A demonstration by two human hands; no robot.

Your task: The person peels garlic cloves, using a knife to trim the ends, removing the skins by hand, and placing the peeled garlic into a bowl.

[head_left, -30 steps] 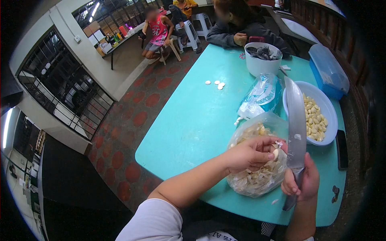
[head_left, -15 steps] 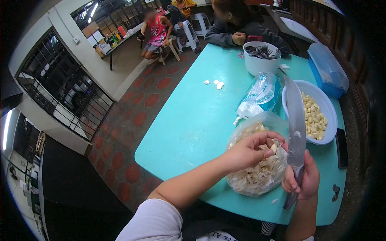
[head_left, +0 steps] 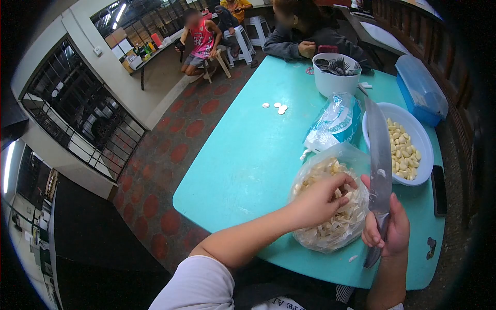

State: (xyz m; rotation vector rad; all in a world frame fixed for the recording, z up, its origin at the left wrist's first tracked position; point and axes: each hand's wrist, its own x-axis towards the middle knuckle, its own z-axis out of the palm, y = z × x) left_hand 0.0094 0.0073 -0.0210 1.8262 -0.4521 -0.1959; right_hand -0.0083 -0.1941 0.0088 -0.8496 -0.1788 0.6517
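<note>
My left hand [head_left: 320,202] is over the clear plastic bag [head_left: 330,242] of pale garlic skins, its thumb and curved fingers apart among them. No clove shows between its fingertips. In my right hand [head_left: 392,235] is a large knife [head_left: 381,160], gripped by the handle, its broad blade pointing up and away between the bag and a pale blue bowl [head_left: 424,150]. Peeled garlic cloves [head_left: 403,152] lie in that bowl, partly behind the blade.
On the turquoise table [head_left: 232,170] are coins [head_left: 281,108], a plastic packet [head_left: 338,119], a white tub of dark utensils [head_left: 336,82], a blue lidded box [head_left: 421,93] and a black phone [head_left: 439,191]. A person [head_left: 320,41] leans at the far edge; others sit beyond.
The clove seen in my left fingers earlier no longer shows there. My left hand has moved slightly down and left over the skins, while the knife stays nearly still in my right hand.
</note>
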